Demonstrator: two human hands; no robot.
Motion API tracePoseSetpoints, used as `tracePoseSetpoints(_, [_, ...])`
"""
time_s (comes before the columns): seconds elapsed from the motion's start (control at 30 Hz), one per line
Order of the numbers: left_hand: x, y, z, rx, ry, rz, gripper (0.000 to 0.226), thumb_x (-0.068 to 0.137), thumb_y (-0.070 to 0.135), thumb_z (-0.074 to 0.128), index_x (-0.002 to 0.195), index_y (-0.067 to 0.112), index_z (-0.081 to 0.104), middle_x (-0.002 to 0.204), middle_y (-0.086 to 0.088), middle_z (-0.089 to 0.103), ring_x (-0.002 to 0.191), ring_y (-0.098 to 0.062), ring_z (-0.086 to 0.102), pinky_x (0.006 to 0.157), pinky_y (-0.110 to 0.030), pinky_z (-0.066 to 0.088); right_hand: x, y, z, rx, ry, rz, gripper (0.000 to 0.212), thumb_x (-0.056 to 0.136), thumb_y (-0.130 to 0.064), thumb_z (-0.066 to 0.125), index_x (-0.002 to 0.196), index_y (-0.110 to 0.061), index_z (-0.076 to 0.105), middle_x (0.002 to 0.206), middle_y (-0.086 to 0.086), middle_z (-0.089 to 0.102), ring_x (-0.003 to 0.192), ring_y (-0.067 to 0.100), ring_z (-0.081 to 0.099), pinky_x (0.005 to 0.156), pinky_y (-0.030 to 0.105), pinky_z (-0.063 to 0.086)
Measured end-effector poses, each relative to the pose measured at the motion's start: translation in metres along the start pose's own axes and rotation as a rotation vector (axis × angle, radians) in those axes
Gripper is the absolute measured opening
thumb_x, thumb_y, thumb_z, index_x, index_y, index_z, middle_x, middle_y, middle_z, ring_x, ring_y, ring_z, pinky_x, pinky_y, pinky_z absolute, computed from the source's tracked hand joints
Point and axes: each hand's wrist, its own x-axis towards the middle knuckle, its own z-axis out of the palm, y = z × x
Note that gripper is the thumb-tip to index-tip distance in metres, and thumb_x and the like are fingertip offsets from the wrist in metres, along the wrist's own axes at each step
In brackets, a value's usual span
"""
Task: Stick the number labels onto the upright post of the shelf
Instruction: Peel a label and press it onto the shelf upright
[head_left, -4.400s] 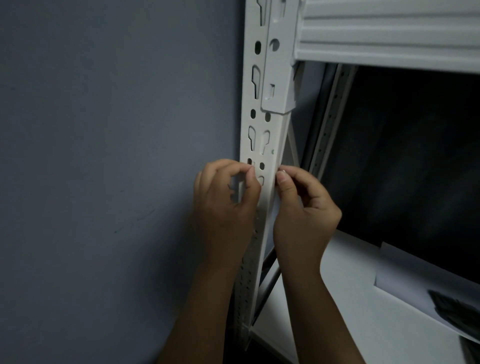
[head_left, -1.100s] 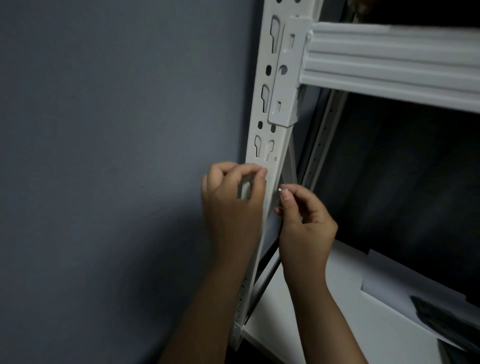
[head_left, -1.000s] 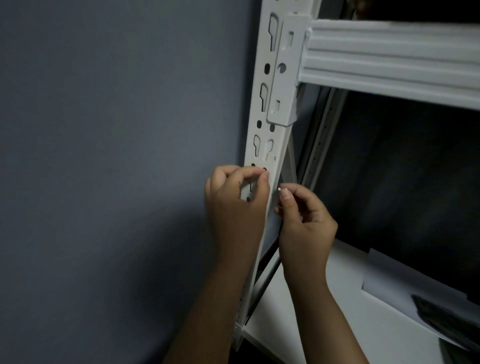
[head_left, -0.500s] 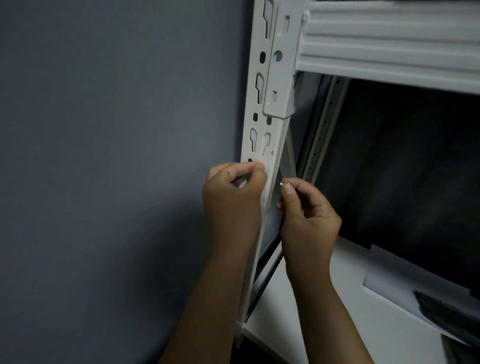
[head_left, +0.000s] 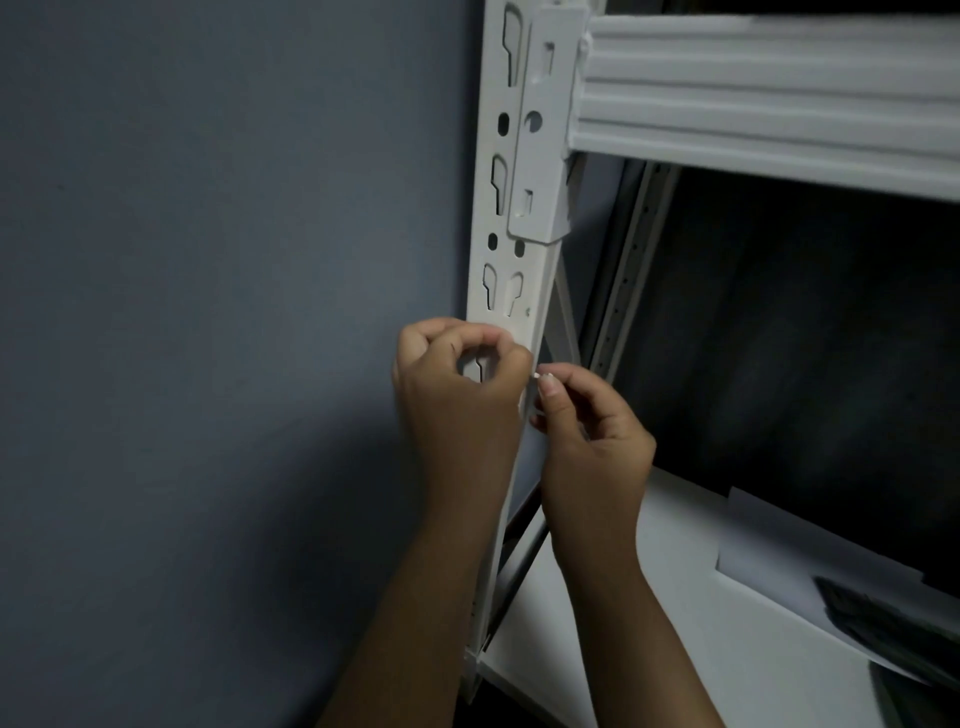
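The number label itself cannot be made out: where it would sit, the two hands cover the front of the upright post (head_left: 511, 218), and only a small pale speck shows at the tip of the right hand's thumb and forefinger, too tiny to tell whether it is a label or a nail. The left hand (head_left: 457, 395) lies over the post's face just below a pair of keyhole slots, its fingers curled into a ring with thumb and forefinger meeting against the metal; one slot shows through the gap of that ring. The right hand (head_left: 592, 436) sits at the post's right edge, thumb and forefinger pinched narrowly together and touching the edge, the other fingers curled loosely behind. The post's top and foot are cut off or hidden by the forearms. A ribbed white crossbeam (head_left: 769, 88) hooks into the post above. The space behind is dark and hard to read. On the lower shelf board (head_left: 649, 639) lies a white sheet (head_left: 789, 561) with something dark on it, cut off by the frame edge.
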Motion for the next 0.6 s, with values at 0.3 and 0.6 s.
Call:
tracePoseSetpoints(0.3, [-0.001, -0.004, 0.002, 0.005, 0.024, 0.032, 0.009, 0.075, 0.011, 0.068, 0.074, 0.019, 0.066, 0.090, 0.017, 0.047, 0.080, -0.005, 0.052, 0.068, -0.014, 0.045, -0.001, -0.001, 0.002, 0.000, -0.009, -0.002, 0.021, 0.090, -0.003, 0.061, 0.088, -0.022, 0.070, 0.077, -0.015, 0.069, 0.076, 0.000, 0.064, 0.068, 0.011, 0.050])
tracePoseSetpoints(0.6, [0.005, -0.004, -0.010, -0.090, -0.062, -0.051, 0.009, 0.082, 0.012, 0.068, 0.079, 0.021, 0.068, 0.098, 0.008, 0.054, 0.085, -0.002, 0.056, 0.072, -0.009, 0.046, 0.001, -0.001, 0.000, 0.007, 0.005, 0.035, 0.017, 0.090, -0.007, 0.061, 0.090, -0.021, 0.071, 0.080, -0.016, 0.070, 0.077, 0.002, 0.065, 0.067, 0.011, 0.050])
